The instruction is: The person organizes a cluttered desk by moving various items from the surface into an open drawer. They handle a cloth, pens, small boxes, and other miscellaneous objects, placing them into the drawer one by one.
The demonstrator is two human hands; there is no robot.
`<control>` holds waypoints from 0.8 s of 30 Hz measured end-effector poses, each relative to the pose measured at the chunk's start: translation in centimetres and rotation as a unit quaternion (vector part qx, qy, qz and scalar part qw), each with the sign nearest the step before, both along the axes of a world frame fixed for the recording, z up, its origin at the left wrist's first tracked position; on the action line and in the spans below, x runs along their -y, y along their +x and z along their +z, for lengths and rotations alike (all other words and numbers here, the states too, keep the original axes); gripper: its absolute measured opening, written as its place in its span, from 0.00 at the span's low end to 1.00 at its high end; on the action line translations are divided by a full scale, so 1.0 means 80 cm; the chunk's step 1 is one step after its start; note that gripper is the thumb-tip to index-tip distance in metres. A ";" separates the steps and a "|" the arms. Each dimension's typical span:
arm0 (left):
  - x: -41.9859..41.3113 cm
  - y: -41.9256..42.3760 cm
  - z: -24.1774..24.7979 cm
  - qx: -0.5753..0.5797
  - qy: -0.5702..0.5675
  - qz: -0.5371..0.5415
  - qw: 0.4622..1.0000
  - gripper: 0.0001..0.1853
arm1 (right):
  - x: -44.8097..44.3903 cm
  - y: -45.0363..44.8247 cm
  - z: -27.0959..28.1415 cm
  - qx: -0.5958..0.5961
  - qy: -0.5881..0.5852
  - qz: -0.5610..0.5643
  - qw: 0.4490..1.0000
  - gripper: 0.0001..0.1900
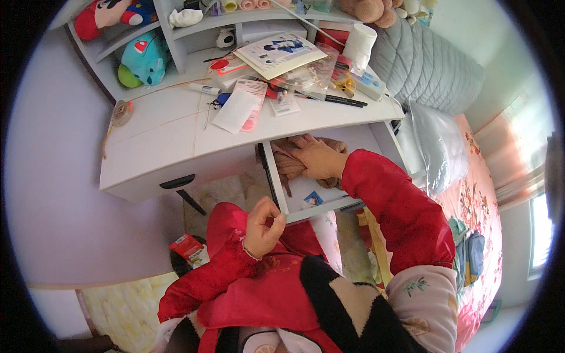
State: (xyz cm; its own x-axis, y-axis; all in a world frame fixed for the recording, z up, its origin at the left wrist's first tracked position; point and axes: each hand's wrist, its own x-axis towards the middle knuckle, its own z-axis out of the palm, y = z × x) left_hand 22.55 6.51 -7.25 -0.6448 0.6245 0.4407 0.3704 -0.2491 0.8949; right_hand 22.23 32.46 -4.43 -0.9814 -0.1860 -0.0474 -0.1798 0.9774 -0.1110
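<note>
My right hand [318, 158] lies palm down on a bundled brown cloth [287, 162] inside a pulled-out white drawer [366, 134]. Its fingers are spread over the fabric, and the palm side is hidden. A small photo card [312, 199] rests on the drawer's bottom close to the front. At the drawer's front left corner is my left hand [264, 227], fingers curled in, with nothing visible in them. Whether its thumb touches the drawer edge is hard to tell. Both forearms wear red sleeves.
Above the drawer, the white desk [154, 145] bears a booklet [282, 50], papers [237, 110], black pens [340, 100], a power strip [370, 84], a paper roll [359, 44] and a tape roll [122, 113]. A black handle [177, 181] juts from the desk front. A bed [479, 198] stands right.
</note>
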 end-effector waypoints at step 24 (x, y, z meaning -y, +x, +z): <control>0.000 0.001 0.002 -0.003 -0.005 0.005 1.000 0.11 | -0.005 -0.003 0.018 0.030 -0.071 -0.065 0.995 0.28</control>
State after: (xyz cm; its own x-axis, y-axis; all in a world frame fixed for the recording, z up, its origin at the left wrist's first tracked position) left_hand 22.59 6.48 -7.09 -0.6491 0.6218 0.4382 0.3777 -0.2366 0.8952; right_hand 22.00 32.88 -2.99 -0.9938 -0.0670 -0.0885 -0.0423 0.9656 -0.2567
